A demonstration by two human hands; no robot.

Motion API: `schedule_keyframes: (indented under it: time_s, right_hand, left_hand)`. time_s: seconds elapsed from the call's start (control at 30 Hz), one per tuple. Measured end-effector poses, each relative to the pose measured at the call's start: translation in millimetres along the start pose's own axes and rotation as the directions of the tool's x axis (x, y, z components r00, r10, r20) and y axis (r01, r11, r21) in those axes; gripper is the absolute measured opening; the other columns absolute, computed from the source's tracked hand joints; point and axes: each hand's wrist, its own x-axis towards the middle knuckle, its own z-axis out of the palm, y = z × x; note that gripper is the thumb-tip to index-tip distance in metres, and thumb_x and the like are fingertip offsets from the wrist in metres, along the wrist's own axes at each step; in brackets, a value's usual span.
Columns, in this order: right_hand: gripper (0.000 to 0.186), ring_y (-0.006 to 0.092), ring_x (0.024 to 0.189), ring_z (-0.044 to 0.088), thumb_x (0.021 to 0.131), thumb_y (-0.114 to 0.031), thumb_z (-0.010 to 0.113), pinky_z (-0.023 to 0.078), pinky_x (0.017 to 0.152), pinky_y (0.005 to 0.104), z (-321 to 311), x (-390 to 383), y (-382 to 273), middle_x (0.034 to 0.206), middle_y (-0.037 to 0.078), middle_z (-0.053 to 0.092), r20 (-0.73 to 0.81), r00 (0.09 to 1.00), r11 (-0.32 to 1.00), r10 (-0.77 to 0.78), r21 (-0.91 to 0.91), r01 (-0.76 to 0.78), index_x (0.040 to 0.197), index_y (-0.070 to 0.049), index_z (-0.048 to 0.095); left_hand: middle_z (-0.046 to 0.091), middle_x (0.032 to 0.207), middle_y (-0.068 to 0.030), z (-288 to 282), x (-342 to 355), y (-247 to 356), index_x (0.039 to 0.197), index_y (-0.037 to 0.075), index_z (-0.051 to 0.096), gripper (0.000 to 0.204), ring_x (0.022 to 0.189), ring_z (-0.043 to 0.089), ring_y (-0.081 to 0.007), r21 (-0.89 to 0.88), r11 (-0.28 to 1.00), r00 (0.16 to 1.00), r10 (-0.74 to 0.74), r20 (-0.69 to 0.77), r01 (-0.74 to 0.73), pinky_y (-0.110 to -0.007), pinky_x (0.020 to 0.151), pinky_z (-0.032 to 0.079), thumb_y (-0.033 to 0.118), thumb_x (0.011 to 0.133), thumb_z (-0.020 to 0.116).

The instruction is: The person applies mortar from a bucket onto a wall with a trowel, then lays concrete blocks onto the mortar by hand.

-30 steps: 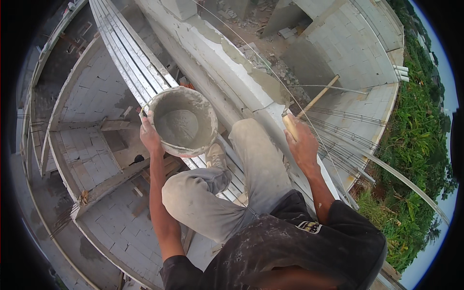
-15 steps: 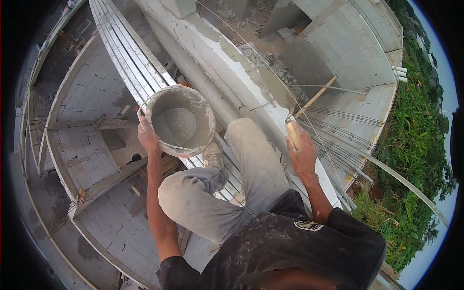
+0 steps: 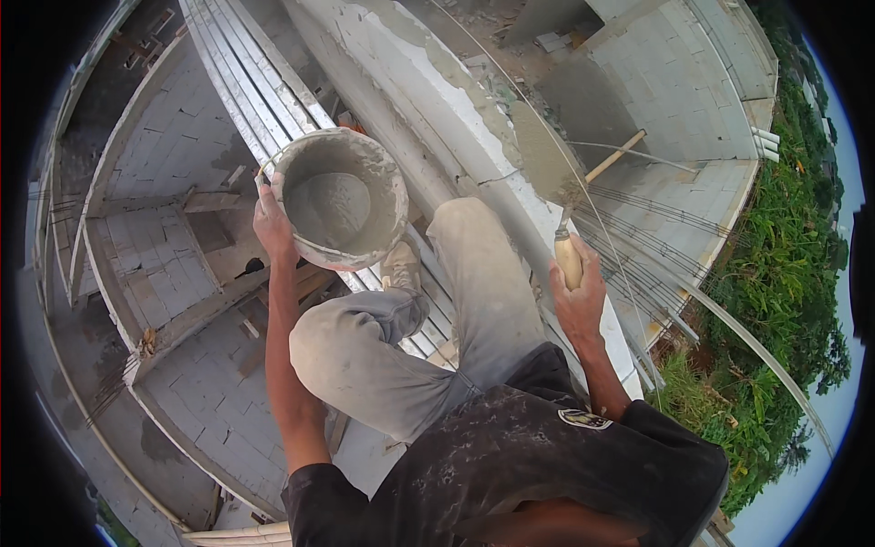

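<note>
One bucket (image 3: 375,170) in left grip (image 3: 273,230), one trowel (image 3: 567,257) in right grip (image 3: 581,299)

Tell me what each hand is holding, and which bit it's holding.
The left hand holds a round bucket at its left side, near the rim. The right hand holds a trowel by its pale handle.

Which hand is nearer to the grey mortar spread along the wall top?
Right. The right hand is below the wall-top mortar in view, its wooden-handled tool pointing toward it; the left hand is farther left, holding the bucket.
</note>
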Motion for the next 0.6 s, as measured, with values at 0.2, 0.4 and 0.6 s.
schedule_keyframes:
  time_s: [0.2, 0.4, 0.6]
  right_hand:
    - [0.042, 0.0337, 0.093, 0.067, 0.09, -0.026, 0.064, 0.053, 0.074, 0.0426, 88.3, 43.3, -89.1, 0.107, 0.016, 0.064, 0.546, 0.816, 0.961, -0.192, -0.062, 0.268, 0.125, -0.006, 0.053]
    - [0.036, 0.0362, 0.09, 0.067, 0.092, -0.019, 0.057, 0.054, 0.073, 0.0473, 248.0, 79.5, -72.0, 0.101, 0.019, 0.066, 0.579, 0.789, 0.832, -0.204, -0.322, 0.452, 0.125, -0.009, 0.051]
    - [0.038, 0.0394, 0.1, 0.065, 0.088, -0.024, 0.062, 0.052, 0.084, 0.0463, 272.2, 41.4, -60.6, 0.11, 0.023, 0.064, 0.737, 0.674, 0.989, 0.055, -0.135, 0.066, 0.12, -0.006, 0.055]
  left_hand:
    - [0.066, 0.097, -0.0106, 2.4, -3.3, 0.6, 0.114, -0.003, 0.064, 0.051, 0.085, 0.058, -0.0173, 0.236, 0.968, 0.996, 0.077, 0.051, -0.087, -0.032, 0.08, 0.046, 0.043, 0.101, 0.046]
    - [0.066, 0.091, -0.0116, 9.2, -14.8, 5.0, 0.11, -0.003, 0.066, 0.046, 0.085, 0.057, -0.0178, 0.234, 0.954, 0.967, 0.135, 0.216, -0.186, -0.032, 0.081, 0.045, 0.04, 0.1, 0.051]
    - [0.066, 0.093, -0.0108, 5.3, -9.3, 2.9, 0.11, -0.004, 0.066, 0.048, 0.086, 0.056, -0.0172, 0.234, 0.965, 0.982, 0.08, 0.172, -0.119, -0.032, 0.082, 0.045, 0.041, 0.1, 0.051]
